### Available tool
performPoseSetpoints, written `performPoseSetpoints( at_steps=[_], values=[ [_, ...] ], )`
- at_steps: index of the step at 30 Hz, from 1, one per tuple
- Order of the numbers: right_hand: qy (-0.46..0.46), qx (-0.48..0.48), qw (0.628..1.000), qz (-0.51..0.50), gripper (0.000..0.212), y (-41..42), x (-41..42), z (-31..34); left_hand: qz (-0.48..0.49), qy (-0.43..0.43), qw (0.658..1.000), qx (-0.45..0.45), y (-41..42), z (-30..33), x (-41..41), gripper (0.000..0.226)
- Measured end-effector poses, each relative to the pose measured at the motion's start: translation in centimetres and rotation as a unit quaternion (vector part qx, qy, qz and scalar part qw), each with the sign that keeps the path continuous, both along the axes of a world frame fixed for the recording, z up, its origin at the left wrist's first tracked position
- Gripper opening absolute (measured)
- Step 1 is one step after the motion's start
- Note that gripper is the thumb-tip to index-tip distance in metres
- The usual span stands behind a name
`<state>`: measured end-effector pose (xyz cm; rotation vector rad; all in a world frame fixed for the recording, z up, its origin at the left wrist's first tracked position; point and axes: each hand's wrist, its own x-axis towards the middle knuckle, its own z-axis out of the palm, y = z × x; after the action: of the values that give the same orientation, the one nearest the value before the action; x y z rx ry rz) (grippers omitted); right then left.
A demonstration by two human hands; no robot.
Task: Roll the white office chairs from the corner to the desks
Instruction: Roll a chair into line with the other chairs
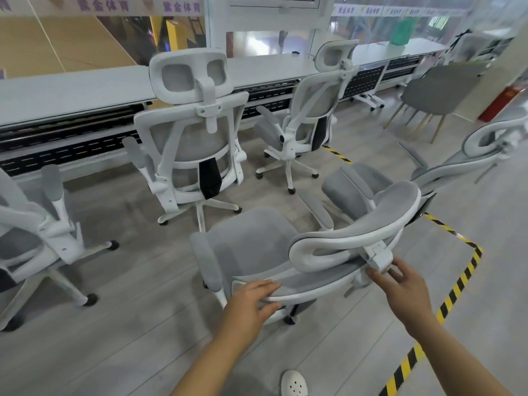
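Landmark was the long desk (85,90). Farthest left, one white chair (43,224) sat near it; next chair (194,144) faced it close; third chair (303,118) also at it. The chair I was moving (265,252) sat well back from the desk, inside the striped floor tape (457,287). My left hand (251,304) gripped its backrest rim, thumb under, fingers over. My right hand (405,284) had fingers spread, loosely touching the headrest bracket (380,255), not clamped. Best push low and even with both hands, steer toward the desk gap right of the third chair, avoid clipping its base
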<state>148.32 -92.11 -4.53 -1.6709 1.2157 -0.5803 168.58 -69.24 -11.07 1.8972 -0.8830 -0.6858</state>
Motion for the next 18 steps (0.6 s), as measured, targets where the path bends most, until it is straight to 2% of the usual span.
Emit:
performPoseSetpoints(
  at_steps=[9, 14, 16, 18],
  values=[
    [-0.015, 0.018, 1.000, 0.008, 0.038, -2.1, -1.5, 0.0, 0.014, -0.043, 0.999, -0.026, -1.7, -1.0, -2.0, 0.037],
    [-0.028, 0.010, 0.999, 0.036, 0.046, -3.4, -2.1, -1.1, 0.016, -0.065, 0.997, -0.037, -1.6, -0.8, -3.1, 0.038],
    [-0.023, -0.014, 0.998, 0.048, 0.046, -4.1, -2.3, -1.9, 0.013, -0.095, 0.995, -0.011, -1.5, -0.7, -3.8, 0.041],
    [-0.025, -0.031, 0.997, 0.061, 0.042, -4.3, -2.7, -2.6, 0.025, -0.119, 0.991, 0.052, -1.1, -0.8, -4.7, 0.053]
  ],
)
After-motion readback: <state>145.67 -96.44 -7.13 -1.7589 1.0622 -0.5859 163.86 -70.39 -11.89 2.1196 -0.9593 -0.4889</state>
